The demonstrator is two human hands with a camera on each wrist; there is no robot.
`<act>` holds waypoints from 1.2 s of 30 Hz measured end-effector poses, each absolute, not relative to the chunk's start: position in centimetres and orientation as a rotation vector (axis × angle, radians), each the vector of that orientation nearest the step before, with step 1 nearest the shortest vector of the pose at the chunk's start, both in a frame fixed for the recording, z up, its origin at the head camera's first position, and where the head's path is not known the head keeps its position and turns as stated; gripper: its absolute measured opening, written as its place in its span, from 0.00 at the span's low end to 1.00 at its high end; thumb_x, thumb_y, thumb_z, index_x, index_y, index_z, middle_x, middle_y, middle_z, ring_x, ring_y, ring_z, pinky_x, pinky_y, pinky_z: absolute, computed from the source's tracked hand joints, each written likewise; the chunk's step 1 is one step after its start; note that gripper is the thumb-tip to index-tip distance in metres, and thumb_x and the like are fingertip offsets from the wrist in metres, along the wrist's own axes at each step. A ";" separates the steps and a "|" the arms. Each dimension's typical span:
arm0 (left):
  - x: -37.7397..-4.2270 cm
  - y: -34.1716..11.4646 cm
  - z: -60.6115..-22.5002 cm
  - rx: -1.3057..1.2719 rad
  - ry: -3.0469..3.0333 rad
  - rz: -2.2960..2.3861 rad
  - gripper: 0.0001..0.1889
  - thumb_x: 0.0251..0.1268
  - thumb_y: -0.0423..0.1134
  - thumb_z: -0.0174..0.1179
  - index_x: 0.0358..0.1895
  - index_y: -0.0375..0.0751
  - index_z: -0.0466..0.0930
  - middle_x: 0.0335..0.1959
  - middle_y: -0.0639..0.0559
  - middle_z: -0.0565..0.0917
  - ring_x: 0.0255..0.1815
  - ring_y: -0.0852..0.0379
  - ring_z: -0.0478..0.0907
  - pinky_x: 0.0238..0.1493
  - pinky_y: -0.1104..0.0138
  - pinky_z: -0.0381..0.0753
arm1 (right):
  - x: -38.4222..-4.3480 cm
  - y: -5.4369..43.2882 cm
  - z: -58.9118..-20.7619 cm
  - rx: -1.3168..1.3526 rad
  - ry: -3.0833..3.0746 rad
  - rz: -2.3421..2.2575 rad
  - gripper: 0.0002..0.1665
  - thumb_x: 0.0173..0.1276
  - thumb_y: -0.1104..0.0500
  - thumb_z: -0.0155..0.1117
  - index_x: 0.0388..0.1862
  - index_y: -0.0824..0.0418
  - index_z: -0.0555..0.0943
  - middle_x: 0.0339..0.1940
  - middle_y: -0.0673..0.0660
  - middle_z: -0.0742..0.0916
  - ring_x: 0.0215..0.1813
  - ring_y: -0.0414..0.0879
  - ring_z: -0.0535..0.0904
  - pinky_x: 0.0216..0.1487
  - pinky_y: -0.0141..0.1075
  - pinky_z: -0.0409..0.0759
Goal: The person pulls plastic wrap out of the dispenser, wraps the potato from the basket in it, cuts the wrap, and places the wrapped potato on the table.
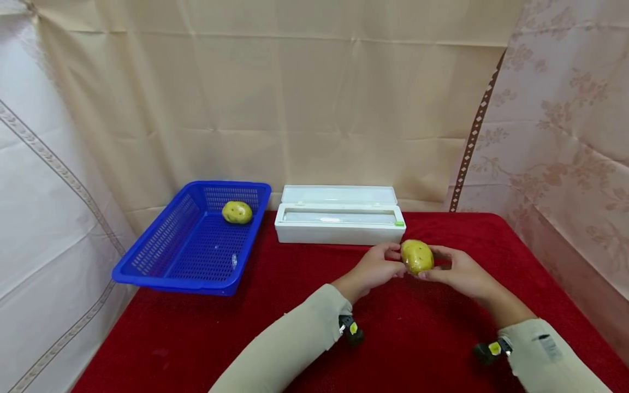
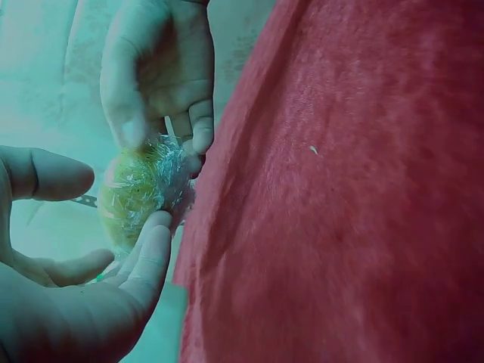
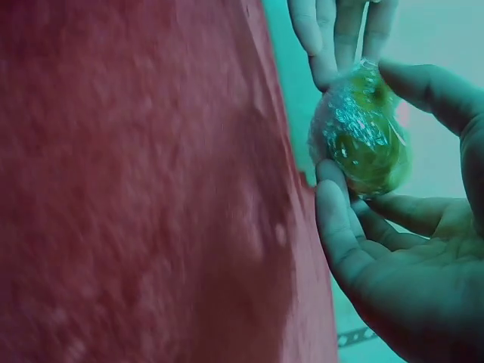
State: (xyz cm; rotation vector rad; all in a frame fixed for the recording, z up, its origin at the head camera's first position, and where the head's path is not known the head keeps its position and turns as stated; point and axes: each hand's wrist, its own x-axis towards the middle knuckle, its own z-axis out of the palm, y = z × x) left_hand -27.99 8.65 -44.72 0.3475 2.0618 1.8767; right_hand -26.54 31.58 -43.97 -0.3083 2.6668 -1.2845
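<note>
A yellow potato (image 1: pixel 417 257), wrapped in clear, crinkled plastic film, is between the two hands at the right of the head view. The right hand (image 1: pixel 459 271) grips it from the right; in the right wrist view its thumb (image 3: pixel 431 87) and fingers (image 3: pixel 340 227) are on opposite sides of the potato (image 3: pixel 359 140). From the other side, the left hand (image 1: pixel 372 269) touches the wrapped surface with its fingertips. The left wrist view shows a left fingertip (image 2: pixel 157 223) against the crinkled film, with another digit of that hand extended short of the potato.
Behind the hands stands a white cling film dispenser (image 1: pixel 339 233) with its lid raised and a green slider (image 1: pixel 399 223). A blue plastic basket (image 1: pixel 147 281) at the left holds a second potato (image 1: pixel 237 212). Red cloth (image 1: pixel 417 338) covers the table; curtains hang around it.
</note>
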 end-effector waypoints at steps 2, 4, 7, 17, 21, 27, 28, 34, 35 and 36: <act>-28.3 9.5 -44.7 0.332 2.050 1.897 0.25 0.58 0.27 0.66 0.62 0.37 0.80 0.49 0.50 0.85 0.37 0.61 0.82 0.47 0.65 0.84 | -26.9 32.2 -44.0 -0.278 2.729 -1.226 0.51 0.66 0.44 0.75 0.77 0.70 0.66 0.71 0.69 0.77 0.66 0.61 0.77 0.56 0.47 0.79; -28.6 10.3 -44.7 0.314 2.043 1.911 0.23 0.57 0.27 0.65 0.59 0.37 0.82 0.47 0.51 0.86 0.37 0.62 0.81 0.50 0.62 0.84 | -27.4 32.7 -44.0 -0.239 2.746 -1.203 0.52 0.66 0.42 0.75 0.77 0.70 0.66 0.72 0.69 0.77 0.66 0.61 0.75 0.57 0.48 0.78; -29.0 11.3 -44.7 0.281 2.041 1.931 0.23 0.54 0.27 0.64 0.57 0.38 0.84 0.45 0.54 0.86 0.37 0.62 0.80 0.52 0.58 0.83 | -28.2 33.3 -44.1 -0.196 2.698 -1.256 0.53 0.67 0.44 0.74 0.78 0.72 0.63 0.72 0.71 0.75 0.62 0.57 0.79 0.54 0.45 0.83; -29.9 14.3 -44.9 0.186 2.032 1.963 0.33 0.46 0.25 0.62 0.63 0.42 0.82 0.59 0.57 0.84 0.47 0.60 0.73 0.52 0.63 0.73 | -30.9 35.0 -44.2 -0.120 2.642 -1.337 0.51 0.73 0.53 0.67 0.80 0.76 0.52 0.74 0.78 0.68 0.59 0.52 0.80 0.49 0.35 0.87; -30.4 14.9 -45.2 0.180 2.003 1.951 0.35 0.48 0.26 0.62 0.66 0.45 0.80 0.59 0.58 0.82 0.50 0.58 0.73 0.58 0.59 0.73 | -31.4 35.1 -44.2 -0.100 2.652 -1.311 0.50 0.73 0.54 0.66 0.79 0.77 0.52 0.73 0.79 0.68 0.62 0.57 0.78 0.49 0.35 0.86; -31.1 15.5 -45.5 0.206 1.973 1.965 0.36 0.50 0.26 0.62 0.70 0.40 0.77 0.60 0.57 0.82 0.53 0.59 0.73 0.67 0.56 0.72 | -32.4 35.2 -44.3 -0.137 2.737 -1.203 0.45 0.72 0.53 0.64 0.77 0.77 0.59 0.69 0.77 0.74 0.58 0.57 0.77 0.45 0.36 0.83; -31.2 15.5 -45.5 0.214 1.966 1.959 0.35 0.50 0.26 0.62 0.69 0.39 0.77 0.59 0.56 0.82 0.53 0.58 0.73 0.67 0.56 0.71 | -32.6 35.3 -44.4 -0.146 2.748 -1.182 0.45 0.72 0.53 0.64 0.77 0.77 0.60 0.68 0.77 0.76 0.57 0.57 0.78 0.45 0.37 0.82; -31.1 15.5 -45.7 0.249 1.927 1.927 0.34 0.51 0.25 0.61 0.68 0.36 0.77 0.49 0.52 0.81 0.46 0.58 0.73 0.57 0.60 0.74 | -32.8 35.7 -45.2 -0.172 2.789 -1.070 0.42 0.73 0.50 0.62 0.74 0.77 0.65 0.68 0.75 0.77 0.63 0.64 0.77 0.58 0.51 0.80; -31.1 15.6 -45.8 0.256 1.925 1.930 0.33 0.51 0.25 0.61 0.67 0.36 0.77 0.48 0.51 0.81 0.45 0.58 0.73 0.56 0.61 0.74 | -32.7 35.7 -45.2 -0.175 2.792 -1.066 0.42 0.73 0.50 0.62 0.74 0.77 0.65 0.68 0.75 0.77 0.64 0.64 0.76 0.61 0.53 0.78; -31.1 15.6 -45.9 0.264 1.920 1.934 0.33 0.50 0.25 0.61 0.67 0.36 0.77 0.48 0.51 0.81 0.45 0.58 0.73 0.56 0.61 0.74 | -32.7 35.6 -45.2 -0.179 2.795 -1.067 0.41 0.73 0.51 0.62 0.74 0.77 0.65 0.68 0.75 0.77 0.65 0.65 0.76 0.63 0.55 0.77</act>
